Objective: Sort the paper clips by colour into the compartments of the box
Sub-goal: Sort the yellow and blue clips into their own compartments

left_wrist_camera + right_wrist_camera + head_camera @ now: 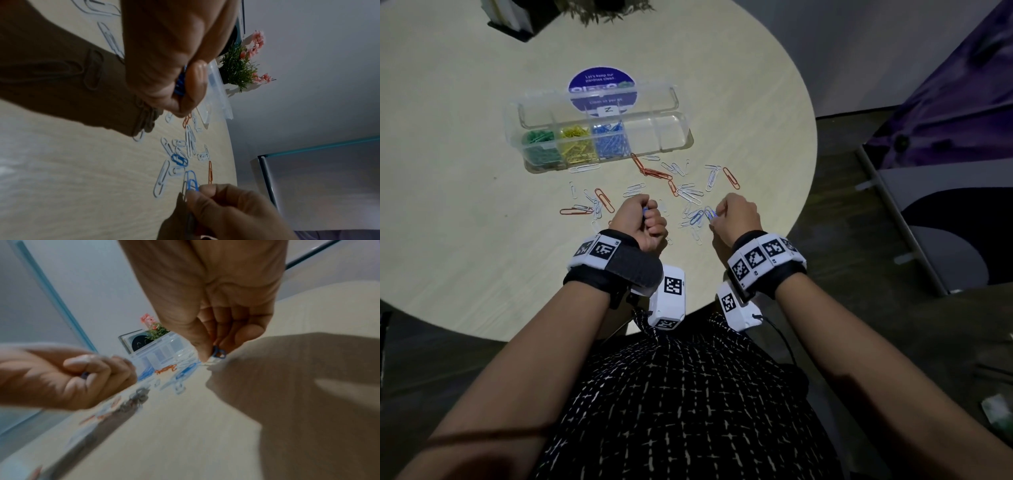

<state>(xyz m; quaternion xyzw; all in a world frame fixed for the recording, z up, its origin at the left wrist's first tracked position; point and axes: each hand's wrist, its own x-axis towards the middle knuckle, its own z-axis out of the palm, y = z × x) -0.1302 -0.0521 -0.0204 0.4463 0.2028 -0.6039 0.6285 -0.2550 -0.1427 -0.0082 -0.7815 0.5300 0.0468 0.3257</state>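
Observation:
A clear compartment box point(674, 135) lies open on the round table, with green clips point(538, 144), yellow clips point(577, 144) and blue clips point(612, 140) in its three left compartments. White, orange and a few blue clips point(695, 216) are scattered in front of it. My left hand point(641, 219) is a fist around blue clips point(180, 82). My right hand point(736, 216) pinches one blue clip point(709, 214), also seen as a blue clip point(219, 352) point(192, 184) just above the table.
The box's lid point(599, 99) lies open behind it over a round purple sticker point(602, 87). A potted plant with pink flowers point(242, 65) and a dark stand point(510, 17) are at the table's far edge. The near table edge point(482, 330) curves by my body.

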